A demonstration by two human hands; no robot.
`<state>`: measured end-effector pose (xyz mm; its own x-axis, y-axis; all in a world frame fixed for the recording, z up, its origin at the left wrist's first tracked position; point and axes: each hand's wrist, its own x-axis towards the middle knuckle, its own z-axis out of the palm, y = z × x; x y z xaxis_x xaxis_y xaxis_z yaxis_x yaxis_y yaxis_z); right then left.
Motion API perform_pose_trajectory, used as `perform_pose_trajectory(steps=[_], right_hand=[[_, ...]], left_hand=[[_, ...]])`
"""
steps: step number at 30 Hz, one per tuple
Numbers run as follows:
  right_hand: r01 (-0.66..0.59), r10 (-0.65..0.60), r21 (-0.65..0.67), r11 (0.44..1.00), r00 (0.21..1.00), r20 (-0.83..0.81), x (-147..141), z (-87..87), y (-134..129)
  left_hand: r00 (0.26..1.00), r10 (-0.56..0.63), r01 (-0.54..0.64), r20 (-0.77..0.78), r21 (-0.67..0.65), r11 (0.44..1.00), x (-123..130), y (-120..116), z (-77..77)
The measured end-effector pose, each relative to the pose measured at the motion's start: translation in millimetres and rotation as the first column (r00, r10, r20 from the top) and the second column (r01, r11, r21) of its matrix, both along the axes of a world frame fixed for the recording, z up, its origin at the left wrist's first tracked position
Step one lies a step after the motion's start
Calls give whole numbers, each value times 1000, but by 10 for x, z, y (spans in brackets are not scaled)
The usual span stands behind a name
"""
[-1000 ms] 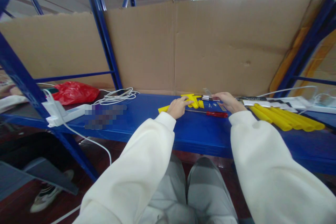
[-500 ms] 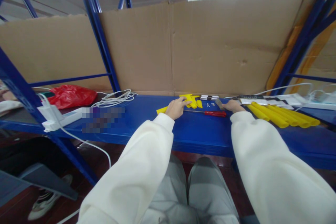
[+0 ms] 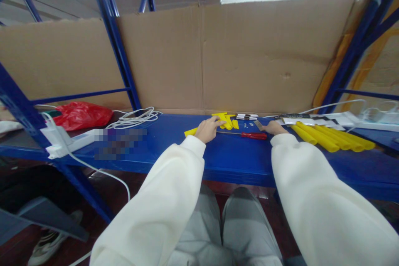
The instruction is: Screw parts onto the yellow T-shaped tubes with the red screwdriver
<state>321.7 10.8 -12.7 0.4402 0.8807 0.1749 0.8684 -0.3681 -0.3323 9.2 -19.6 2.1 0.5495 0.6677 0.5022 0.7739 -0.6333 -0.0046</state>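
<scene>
1. The left hand [image 3: 206,130] reaches to the small bright-yellow pieces [image 3: 229,121] on the blue table [image 3: 237,156]; its grip I cannot tell.
2. The right hand's [image 3: 276,128] grip grasps a small flat greyish tool [image 3: 258,125], just beyond the red-handled screwdriver [image 3: 254,136].

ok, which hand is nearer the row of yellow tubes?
Right. The right hand is just left of the yellow tubes; the left hand is much farther left, beside the small yellow pieces.
</scene>
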Motion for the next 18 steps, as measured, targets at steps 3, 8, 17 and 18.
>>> perform_pose_trajectory(steps=[3, 8, 17, 18], right_hand=[[-22, 21, 65, 998, 1000, 14, 39, -44, 7], [26, -26, 17, 1000, 1000, 7, 0, -6, -17], [67, -62, -90, 994, 996, 62, -257, 139, -200], [60, -53, -97, 993, 996, 69, -278, 152, -217]], left_hand=[[1000, -14, 14, 13, 11, 1000, -4, 18, -14], [999, -25, 24, 33, 22, 999, -9, 42, -38], [999, -27, 26, 36, 18, 1000, -7, 43, -34], [999, -26, 25, 36, 19, 999, -7, 44, -36]])
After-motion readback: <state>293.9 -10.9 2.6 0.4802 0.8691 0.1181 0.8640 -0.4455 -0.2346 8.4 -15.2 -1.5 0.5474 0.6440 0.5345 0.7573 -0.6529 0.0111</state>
